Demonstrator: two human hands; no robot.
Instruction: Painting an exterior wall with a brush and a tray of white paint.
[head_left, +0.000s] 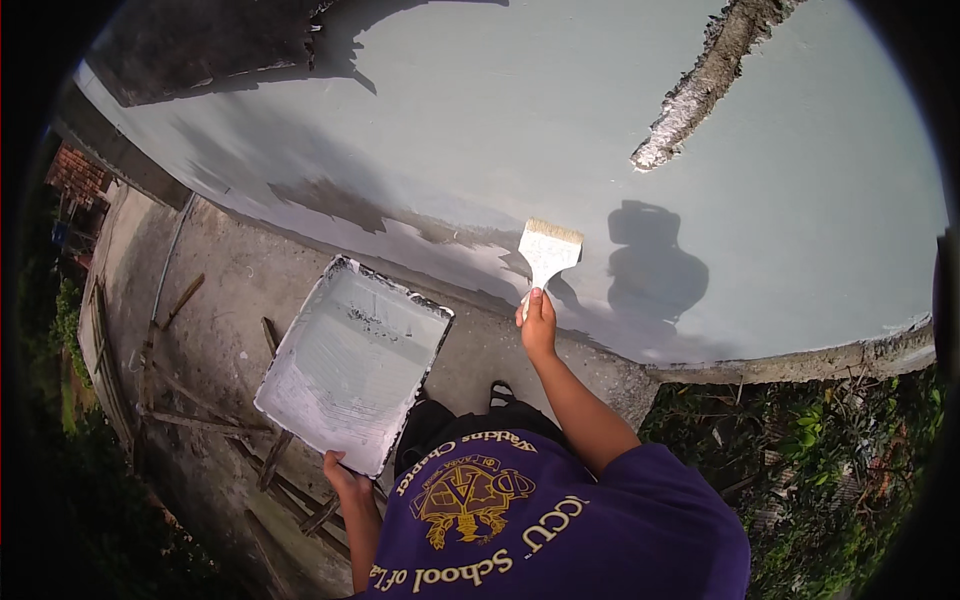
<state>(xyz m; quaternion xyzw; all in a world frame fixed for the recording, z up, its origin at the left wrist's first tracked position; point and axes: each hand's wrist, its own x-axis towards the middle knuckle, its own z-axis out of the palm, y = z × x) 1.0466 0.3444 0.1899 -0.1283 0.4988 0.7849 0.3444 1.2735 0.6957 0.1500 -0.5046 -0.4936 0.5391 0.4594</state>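
Note:
My right hand (pixel 538 318) is closed round the handle of a wide paintbrush (pixel 549 250), its pale bristles pointing up against the wall. Whether the bristles touch the surface I cannot tell. The wall (pixel 480 130) is pale grey-green, with a darker unpainted-looking patch (pixel 345 203) low down to the left of the brush. In my left hand (pixel 345 478) is the near edge of a paint tray (pixel 350 360), smeared with whitish paint and specked dark near its far end. The fingers under the tray are hidden.
Loose wooden poles (pixel 275 460) lie on the concrete floor (pixel 215 300) at the left. A rough crusted strip (pixel 700 85) runs down the upper wall, and a dark sheet (pixel 200 50) covers the top left. Green plants (pixel 810 450) grow beyond the edge at lower right.

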